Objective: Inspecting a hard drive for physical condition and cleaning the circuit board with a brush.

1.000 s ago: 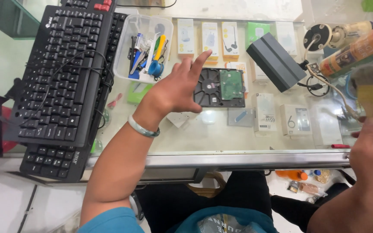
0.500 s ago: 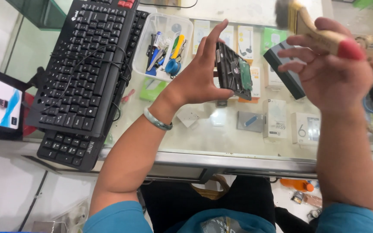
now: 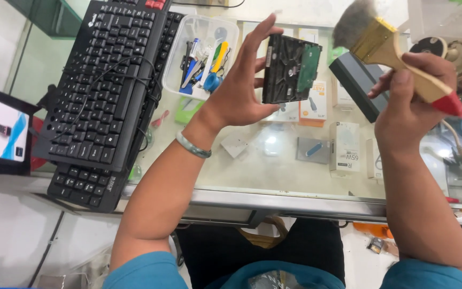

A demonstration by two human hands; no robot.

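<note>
Left grip (image 3: 241, 91) clasps a black hard drive (image 3: 290, 69), right grip (image 3: 410, 107) a paintbrush (image 3: 386, 45), above white-and-orange boxes (image 3: 315, 101).

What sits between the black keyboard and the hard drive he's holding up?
In the head view, a clear plastic tub of small tools, and the left hand gripping the hard drive.

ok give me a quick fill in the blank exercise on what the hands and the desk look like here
1. The left hand holds a black rectangular hard drive with a ____ circuit board.
2. The right hand grips a wooden-handled paintbrush whose handle tip is ____.
3. The clear plastic tub of tools sits right beside the black ____.
4. The left wrist wears a ____.

Missing words: green; red; keyboard; bracelet
</note>
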